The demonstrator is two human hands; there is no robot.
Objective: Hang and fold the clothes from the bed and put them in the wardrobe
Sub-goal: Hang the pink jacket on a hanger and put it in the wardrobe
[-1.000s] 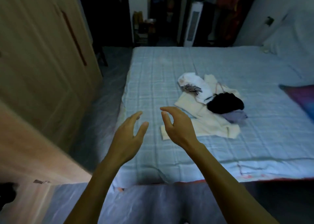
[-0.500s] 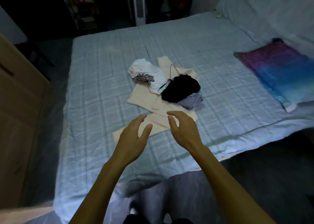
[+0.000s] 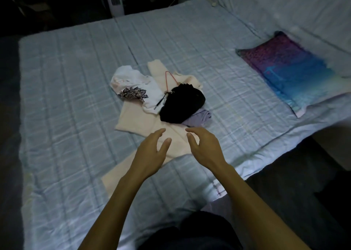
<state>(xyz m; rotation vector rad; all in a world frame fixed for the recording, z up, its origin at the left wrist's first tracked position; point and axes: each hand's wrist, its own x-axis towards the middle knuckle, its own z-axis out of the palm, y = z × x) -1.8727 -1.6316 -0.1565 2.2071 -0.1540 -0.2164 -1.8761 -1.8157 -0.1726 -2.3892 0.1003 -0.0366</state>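
Both hands, left (image 3: 152, 151) and right (image 3: 206, 147), hover empty with fingers spread at frame centre. Below them lies a cream garment (image 3: 136, 120) in the clothes pile on the bed (image 3: 66, 79).

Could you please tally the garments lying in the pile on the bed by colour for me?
Cream garment: 1
White garment with a dark print: 1
Black garment: 1
Lilac garment: 1
Total: 4 garments, as far as the heap shows.
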